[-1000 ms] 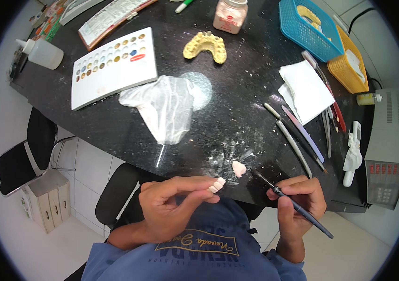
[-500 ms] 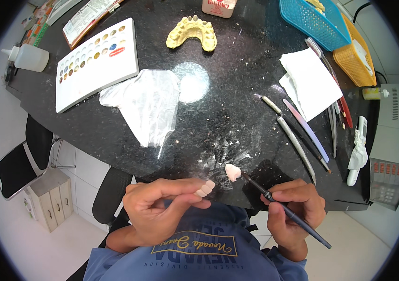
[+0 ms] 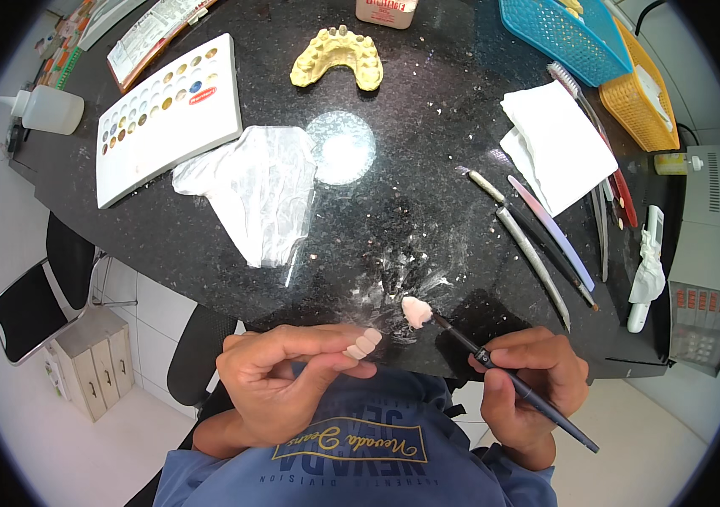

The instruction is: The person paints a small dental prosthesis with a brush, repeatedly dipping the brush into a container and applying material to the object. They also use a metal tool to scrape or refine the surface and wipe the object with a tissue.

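Observation:
Between the thumb and fingers of my left hand (image 3: 271,380) is a short dental bridge (image 3: 365,343), a pale row of joined teeth. My right hand (image 3: 537,384) grips a slim dark brush (image 3: 529,390) like a pen, its handle slanting down to the right. The brush's tip is at the right edge of a pinkish-white lump of paste (image 3: 415,313) on the black tabletop; whether they touch I cannot tell. White powder smears surround the lump. Farther back stands a yellow dental cast (image 3: 339,61), horseshoe-shaped.
A white palette (image 3: 170,118) with coloured wells lies left, beside a clear plastic bag (image 3: 254,190). On the right are a purple-pink file (image 3: 550,228), a grey tool (image 3: 533,266), folded white tissue (image 3: 558,139), and blue (image 3: 567,38) and yellow (image 3: 640,101) baskets.
The dental bridge in my left hand has turned slightly and shifted a little left. My right hand keeps its hold on the brush beside the lump. The tabletop things appear slightly shifted left.

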`<state>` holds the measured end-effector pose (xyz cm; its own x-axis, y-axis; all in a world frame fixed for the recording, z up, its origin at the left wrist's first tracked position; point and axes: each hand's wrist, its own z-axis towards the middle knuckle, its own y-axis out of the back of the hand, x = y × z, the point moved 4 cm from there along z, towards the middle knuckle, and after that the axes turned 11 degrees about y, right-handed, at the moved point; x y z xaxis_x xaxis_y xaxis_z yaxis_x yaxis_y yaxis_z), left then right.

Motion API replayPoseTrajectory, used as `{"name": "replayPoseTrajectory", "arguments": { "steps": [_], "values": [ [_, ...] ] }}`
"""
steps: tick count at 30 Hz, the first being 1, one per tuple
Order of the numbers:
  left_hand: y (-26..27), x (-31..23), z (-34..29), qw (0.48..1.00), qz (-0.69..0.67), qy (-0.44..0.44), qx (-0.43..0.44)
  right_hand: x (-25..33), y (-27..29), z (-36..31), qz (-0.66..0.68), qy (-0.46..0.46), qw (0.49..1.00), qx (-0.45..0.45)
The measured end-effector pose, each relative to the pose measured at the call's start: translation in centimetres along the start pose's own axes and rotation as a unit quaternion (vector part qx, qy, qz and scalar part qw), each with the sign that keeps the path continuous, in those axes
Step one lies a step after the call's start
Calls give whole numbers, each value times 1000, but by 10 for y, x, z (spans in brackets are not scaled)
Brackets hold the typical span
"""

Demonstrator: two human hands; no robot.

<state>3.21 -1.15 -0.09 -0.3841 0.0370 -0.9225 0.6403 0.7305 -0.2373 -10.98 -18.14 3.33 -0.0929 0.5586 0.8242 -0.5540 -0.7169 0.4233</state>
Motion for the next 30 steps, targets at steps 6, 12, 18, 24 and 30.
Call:
{"name": "replayPoseTrajectory", "arguments": {
  "steps": [6,12,18,24,30],
  "values": [
    [2,0,0,1000,25,2,-7,3,3,-2,9,-1,998,-60],
    [2,1,0,1000,21,-2,-19,13,40,24,-169,28,975,-139],
    [-2,2,1,999,32,-11,-42,-14,47,52,-240,-12,968,-70],
    [-1,3,2,999,18,-23,-23,-2,52,50,-290,117,947,-70],
    [4,2,0,1000,4,-8,-1,-3,51,37,-312,75,944,-76]
  ]
}}
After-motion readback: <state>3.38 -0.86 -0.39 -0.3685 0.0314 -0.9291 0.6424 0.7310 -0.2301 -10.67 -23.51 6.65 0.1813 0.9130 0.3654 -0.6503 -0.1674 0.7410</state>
